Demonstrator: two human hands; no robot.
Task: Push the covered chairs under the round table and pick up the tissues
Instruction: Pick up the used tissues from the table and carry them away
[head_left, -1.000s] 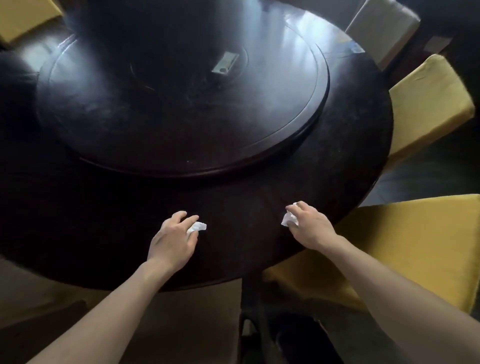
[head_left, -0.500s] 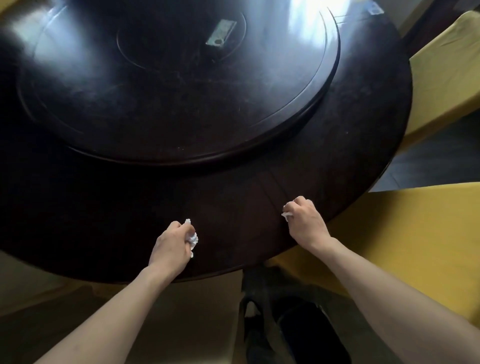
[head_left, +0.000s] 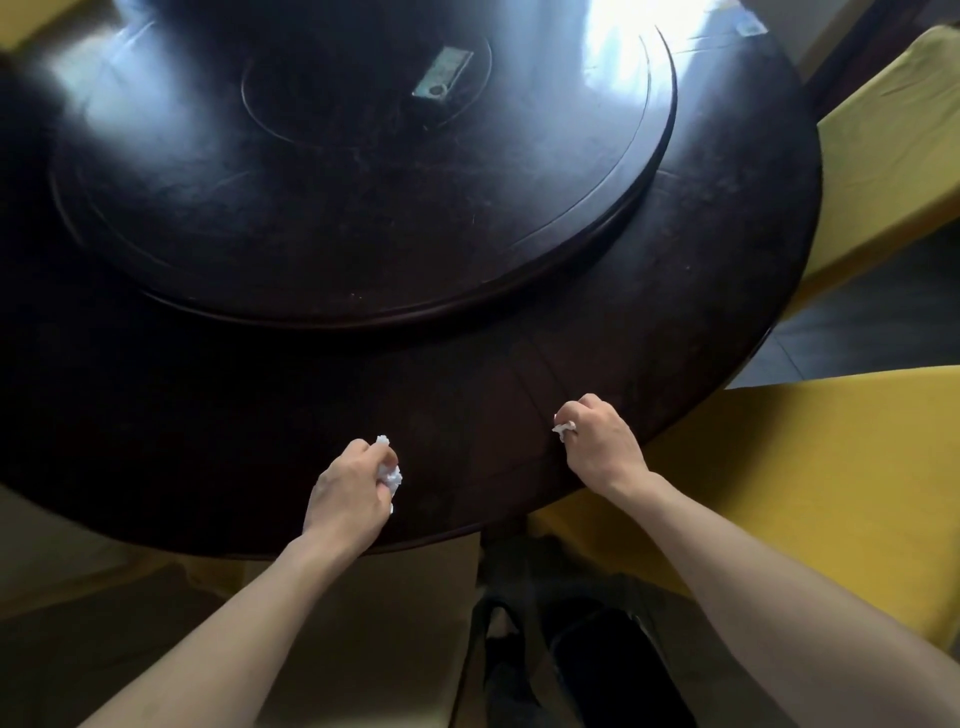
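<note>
Both hands, left hand (head_left: 349, 486) and right hand (head_left: 597, 441), have now balled tissues (head_left: 390, 472) off the table (head_left: 467, 395) beneath them (pickup apparently done).

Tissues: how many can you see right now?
2. One crumpled tissue is gripped in the left hand over the table's near edge; the other tissue pokes out of the right hand. More may be hidden inside the curled fingers.

tissues: white, crumpled, left (head_left: 389, 472), right (head_left: 563, 429) | yellow-covered chair (head_left: 810, 467) beside dark round table (head_left: 675, 322)
</note>
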